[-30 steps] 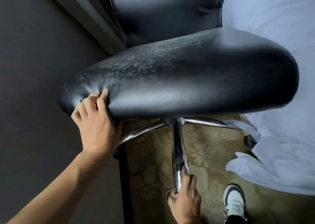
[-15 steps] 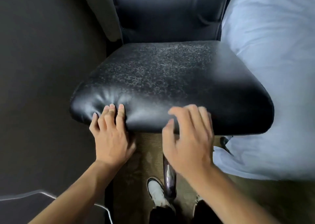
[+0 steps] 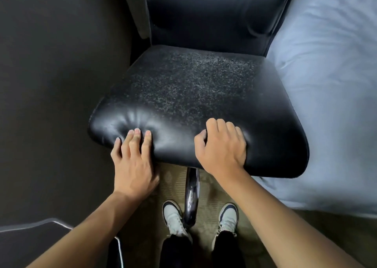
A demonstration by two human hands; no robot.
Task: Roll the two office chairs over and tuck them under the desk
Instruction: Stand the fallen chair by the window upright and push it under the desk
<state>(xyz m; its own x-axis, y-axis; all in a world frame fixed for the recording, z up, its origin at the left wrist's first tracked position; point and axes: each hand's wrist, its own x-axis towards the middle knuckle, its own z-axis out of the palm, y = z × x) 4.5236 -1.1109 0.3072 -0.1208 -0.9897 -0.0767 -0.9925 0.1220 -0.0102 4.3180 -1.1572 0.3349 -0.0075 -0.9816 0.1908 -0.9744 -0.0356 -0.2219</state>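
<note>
Office chair [image 3: 191, 96]: black, upright on the carpeted floor [image 3: 173, 178], wedged between a dark panel and a bed.
Seat surface: glossy leather-like padding, rounded front edge, worn and speckled grey in the centre.
Backrest [image 3: 208, 12]: tall, black, stitched panels.
Chrome base leg [image 3: 191, 196]: polished, curved, pointing toward the person between both shoes.
Left hand [image 3: 133, 161]: grip clamped on the seat's front-left edge, fingers pressed flat on the padding.
Right hand [image 3: 221, 147]: grip curled over the front edge, fingers bent on top.
Left obstruction: dark matte panel [image 3: 57, 84], just beside the seat.
Right obstruction: bed [image 3: 330, 104] with pale, wrinkled sheet, touching the seat's right side.
Shoes [image 3: 173, 216]: white with dark trim, straddling the base leg.
</note>
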